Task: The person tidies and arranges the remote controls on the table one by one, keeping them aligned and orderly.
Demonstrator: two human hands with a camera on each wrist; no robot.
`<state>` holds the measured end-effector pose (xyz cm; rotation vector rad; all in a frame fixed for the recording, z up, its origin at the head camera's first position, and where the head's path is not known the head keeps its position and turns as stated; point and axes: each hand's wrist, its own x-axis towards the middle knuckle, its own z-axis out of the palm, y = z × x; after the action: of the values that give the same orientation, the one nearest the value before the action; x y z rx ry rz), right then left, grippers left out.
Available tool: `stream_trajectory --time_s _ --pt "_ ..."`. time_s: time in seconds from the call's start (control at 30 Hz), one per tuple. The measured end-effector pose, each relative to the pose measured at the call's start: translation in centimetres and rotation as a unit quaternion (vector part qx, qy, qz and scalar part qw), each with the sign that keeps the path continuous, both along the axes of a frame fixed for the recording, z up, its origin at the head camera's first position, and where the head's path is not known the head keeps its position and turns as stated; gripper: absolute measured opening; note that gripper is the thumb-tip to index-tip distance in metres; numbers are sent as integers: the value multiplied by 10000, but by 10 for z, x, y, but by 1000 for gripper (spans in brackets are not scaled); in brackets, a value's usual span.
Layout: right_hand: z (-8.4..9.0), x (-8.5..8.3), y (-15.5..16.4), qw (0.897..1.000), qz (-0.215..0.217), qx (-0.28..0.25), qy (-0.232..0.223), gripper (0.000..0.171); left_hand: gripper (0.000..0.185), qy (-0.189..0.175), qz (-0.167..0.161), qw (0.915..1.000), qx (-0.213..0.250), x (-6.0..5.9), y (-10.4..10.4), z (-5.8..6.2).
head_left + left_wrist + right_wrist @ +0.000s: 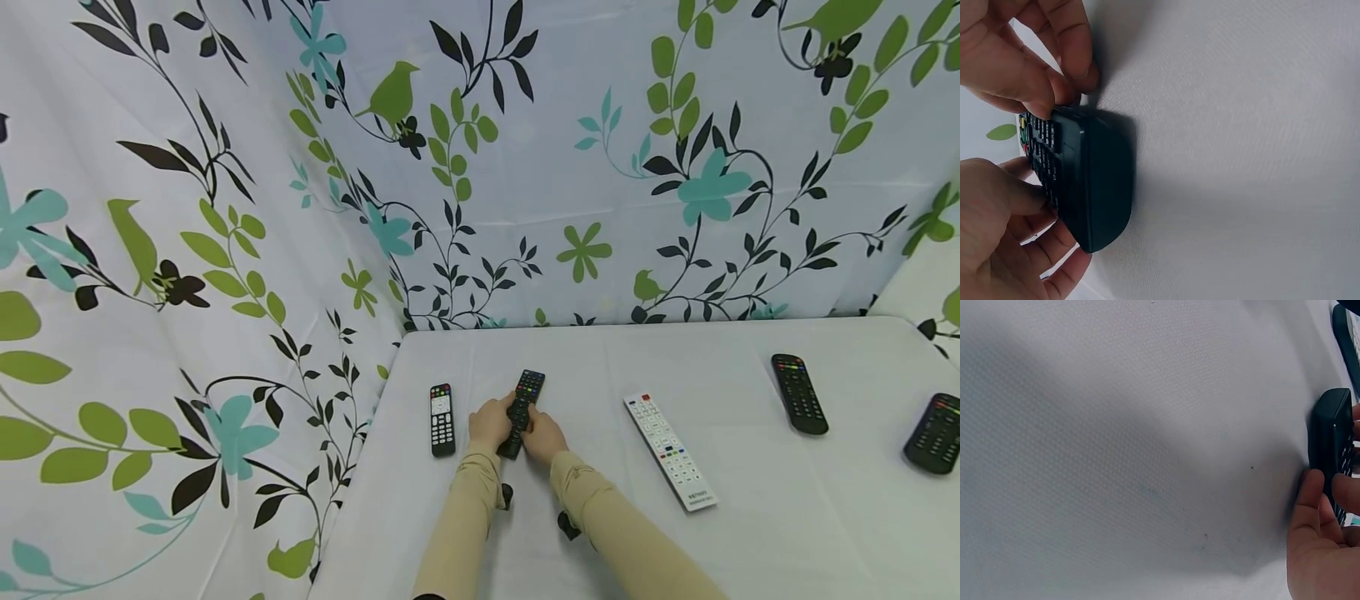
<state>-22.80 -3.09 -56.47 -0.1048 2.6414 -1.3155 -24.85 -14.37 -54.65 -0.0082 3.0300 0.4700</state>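
Note:
A black remote (522,406) with coloured buttons at its far end lies lengthwise on the white table (570,358), in its left part. My left hand (497,419) grips its left side and my right hand (540,432) grips its right side, both at the near half. In the left wrist view the remote (1094,181) shows end-on, tilted on one long edge, with fingers (1063,50) curled onto it from both sides. The right wrist view shows the remote's end (1330,434) and my right hand's thumb (1307,500) against its side.
A small black remote (442,419) lies just left of my hands. A long white remote (670,450) lies to the right, and two more black remotes (799,393) (936,432) sit farther right. Floral cloth walls (225,250) close the left and back sides.

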Motion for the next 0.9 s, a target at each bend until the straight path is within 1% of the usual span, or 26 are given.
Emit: stream_trajectory --time_s 0.13,0.3,0.4,0.53,0.63,0.73,0.8,0.9 --pt "0 0 1 9999 -36 -120 -66 58 49 -125 79 9998 136 0 1 0" --pt "2 1 4 9998 93 -148 -19 58 50 -168 159 9994 265 0 2 1" --pt "3 1 8 9996 153 -218 -44 60 50 -169 126 9993 323 1 3 0" --pt "3 0 15 9991 189 -300 -216 63 49 -174 10 9990 408 2 5 -3" --pt "2 -1 18 9988 324 -273 -246 64 48 -188 28 9991 366 3 5 -4" --pt "2 0 20 9984 386 -355 -226 66 46 -217 39 9991 359 5 6 -4" --pt "2 2 23 9983 376 -392 -222 66 46 -231 19 9990 392 7 7 -5" --pt "2 6 29 9978 300 -478 -340 68 45 -219 19 9982 554 11 13 -3"
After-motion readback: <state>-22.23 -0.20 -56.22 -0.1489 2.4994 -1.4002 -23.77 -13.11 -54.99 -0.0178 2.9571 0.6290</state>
